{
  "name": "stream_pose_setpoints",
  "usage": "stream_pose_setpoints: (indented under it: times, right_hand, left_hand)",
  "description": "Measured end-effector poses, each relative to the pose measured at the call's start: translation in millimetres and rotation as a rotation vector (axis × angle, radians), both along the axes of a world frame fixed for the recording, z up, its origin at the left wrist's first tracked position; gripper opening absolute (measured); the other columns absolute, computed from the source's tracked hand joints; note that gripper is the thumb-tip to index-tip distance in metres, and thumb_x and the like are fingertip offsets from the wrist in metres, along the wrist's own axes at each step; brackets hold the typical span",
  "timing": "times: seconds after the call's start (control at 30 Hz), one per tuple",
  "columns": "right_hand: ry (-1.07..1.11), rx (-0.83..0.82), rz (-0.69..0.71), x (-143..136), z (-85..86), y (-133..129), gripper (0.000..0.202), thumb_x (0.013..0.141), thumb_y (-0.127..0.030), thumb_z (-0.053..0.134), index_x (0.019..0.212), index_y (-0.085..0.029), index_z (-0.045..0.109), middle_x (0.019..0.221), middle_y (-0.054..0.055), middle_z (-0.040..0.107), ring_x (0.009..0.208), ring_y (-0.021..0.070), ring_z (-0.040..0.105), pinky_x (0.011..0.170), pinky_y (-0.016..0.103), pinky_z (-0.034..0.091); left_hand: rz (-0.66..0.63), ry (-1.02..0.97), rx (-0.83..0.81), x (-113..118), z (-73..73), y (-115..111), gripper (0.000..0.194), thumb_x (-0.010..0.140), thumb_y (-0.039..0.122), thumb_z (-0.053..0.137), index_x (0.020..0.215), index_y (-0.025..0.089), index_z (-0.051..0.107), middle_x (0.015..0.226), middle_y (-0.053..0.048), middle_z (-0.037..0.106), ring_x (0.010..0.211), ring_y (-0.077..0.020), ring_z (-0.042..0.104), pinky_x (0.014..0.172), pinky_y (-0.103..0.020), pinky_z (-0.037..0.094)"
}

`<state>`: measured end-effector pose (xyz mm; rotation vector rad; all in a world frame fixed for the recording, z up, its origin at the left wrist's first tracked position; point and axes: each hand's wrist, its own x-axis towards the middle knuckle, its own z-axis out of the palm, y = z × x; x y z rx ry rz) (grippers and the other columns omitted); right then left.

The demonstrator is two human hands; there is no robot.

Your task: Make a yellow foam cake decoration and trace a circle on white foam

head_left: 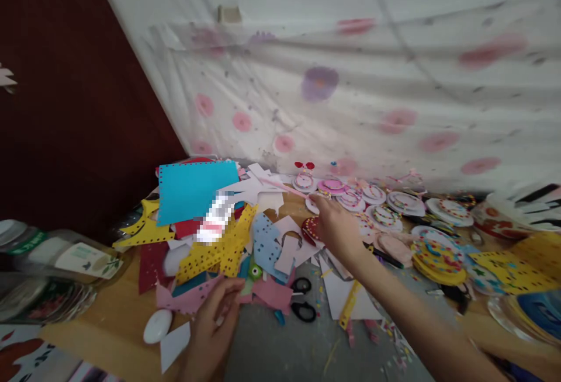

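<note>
My right hand (335, 227) reaches over the middle of the table, closed on the end of a thin pink strip (291, 188). The strip points left across white paper cut-outs (252, 186). Just beyond that hand lie small round decorated paper pieces (350, 198), and a red heart-shaped piece (309, 229) is partly behind it. My left hand (219, 318) hovers low at the front, its fingers loosely curved and apart, with nothing visible in them. Near it are pink dotted paper scraps (188, 295), a green piece with an eye (255, 271) and black-handled scissors (303, 300).
A blue sheet (197, 192) and yellow dotted scraps (217, 250) heap at the left. Clear jars (56, 253) lie or stand at the left edge. A white oval object (158, 326) sits near the front. At right are yellow round pieces (438, 259) and a bowl of tools (499, 215).
</note>
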<state>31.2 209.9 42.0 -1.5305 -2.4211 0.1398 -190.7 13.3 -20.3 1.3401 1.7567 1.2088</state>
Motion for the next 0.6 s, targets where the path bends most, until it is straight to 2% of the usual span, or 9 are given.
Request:
stream_pose_setpoints:
  times: [0.07,0.1,0.13,0.2,0.23,0.3,0.4,0.5,0.6]
  right_hand:
    - [-0.014,-0.051,0.072,-6.5,-16.4,-24.7,0.054,0.082,0.001,0.039,0.135,-0.009,0.045,0.132,0.02,0.056,0.122,0.0273,0.053,0.099,0.04,0.044]
    - [-0.027,-0.093,0.115,-11.4,-28.2,-38.5,0.054,0.081,0.001,0.042,0.134,-0.006,0.046,0.131,0.021,0.057,0.118,0.0273,0.056,0.098,0.039,0.046]
    - [-0.036,-0.142,0.17,-16.3,-40.8,-52.2,0.051,0.081,-0.003,0.046,0.132,-0.005,0.049,0.129,0.021,0.059,0.114,0.0268,0.059,0.095,0.037,0.048]
    - [-0.035,-0.201,0.254,-23.2,-63.5,-75.2,0.049,0.081,-0.013,0.057,0.13,-0.006,0.053,0.133,0.021,0.056,0.122,0.0302,0.053,0.1,0.041,0.046]
    - [0.011,-0.235,0.298,-24.5,-72.0,-83.0,0.05,0.082,-0.018,0.059,0.13,-0.007,0.054,0.137,0.021,0.053,0.128,0.0321,0.048,0.103,0.045,0.043]
    - [0.281,-0.353,0.338,-23.4,-81.7,-88.4,0.046,0.083,-0.022,0.059,0.127,-0.011,0.058,0.139,0.019,0.052,0.133,0.0327,0.042,0.109,0.05,0.035]
    - [0.733,-0.506,0.256,-20.4,-84.3,-69.0,0.037,0.083,-0.023,0.057,0.119,-0.017,0.063,0.129,0.013,0.06,0.124,0.027,0.052,0.108,0.047,0.036]
    - [0.899,-0.541,0.105,-27.8,-86.9,-27.7,0.032,0.086,-0.024,0.054,0.116,-0.019,0.062,0.12,0.011,0.063,0.112,0.0242,0.058,0.1,0.046,0.044]
    - [1.064,-0.608,-0.023,-45.3,-92.1,14.5,0.026,0.091,-0.03,0.055,0.112,-0.017,0.061,0.112,0.009,0.064,0.101,0.022,0.062,0.088,0.044,0.052]
  left_hand:
    - [-0.06,0.051,0.019,4.6,-5.3,5.3,0.024,0.089,0.031,0.052,0.109,0.024,0.062,0.112,-0.008,0.068,0.104,-0.0222,0.066,0.09,-0.035,0.055]
    - [-0.098,0.084,0.033,7.2,-6.0,8.9,0.024,0.089,0.03,0.051,0.11,0.024,0.062,0.115,-0.009,0.066,0.106,-0.0223,0.065,0.092,-0.036,0.054]
    - [-0.138,0.12,0.05,9.5,-5.5,12.7,0.024,0.09,0.028,0.05,0.111,0.024,0.061,0.118,-0.01,0.065,0.109,-0.0224,0.063,0.094,-0.038,0.052]
    - [-0.201,0.193,0.081,12.9,-1.8,19.7,0.025,0.092,0.025,0.047,0.114,0.024,0.059,0.123,-0.01,0.061,0.117,-0.0226,0.058,0.099,-0.04,0.049]
    - [-0.223,0.228,0.094,13.8,0.6,22.6,0.026,0.093,0.024,0.046,0.116,0.024,0.058,0.124,-0.01,0.06,0.119,-0.0226,0.056,0.101,-0.041,0.048]
    - [-0.242,0.288,0.111,15.0,4.8,26.9,0.029,0.094,0.023,0.044,0.12,0.024,0.056,0.127,-0.011,0.059,0.122,-0.0225,0.054,0.103,-0.042,0.046]
    - [-0.327,0.357,0.101,19.2,8.0,30.5,0.033,0.094,0.021,0.042,0.125,0.024,0.054,0.132,-0.01,0.056,0.126,-0.0224,0.051,0.106,-0.042,0.044]
    - [-0.45,0.406,0.087,30.4,12.6,31.5,0.036,0.093,0.019,0.043,0.127,0.026,0.053,0.138,-0.008,0.053,0.132,-0.0226,0.045,0.109,-0.044,0.04]
    - [-0.495,0.429,0.071,43.5,23.6,29.7,0.036,0.093,0.02,0.044,0.127,0.027,0.053,0.138,-0.008,0.052,0.133,-0.0223,0.044,0.109,-0.043,0.041]
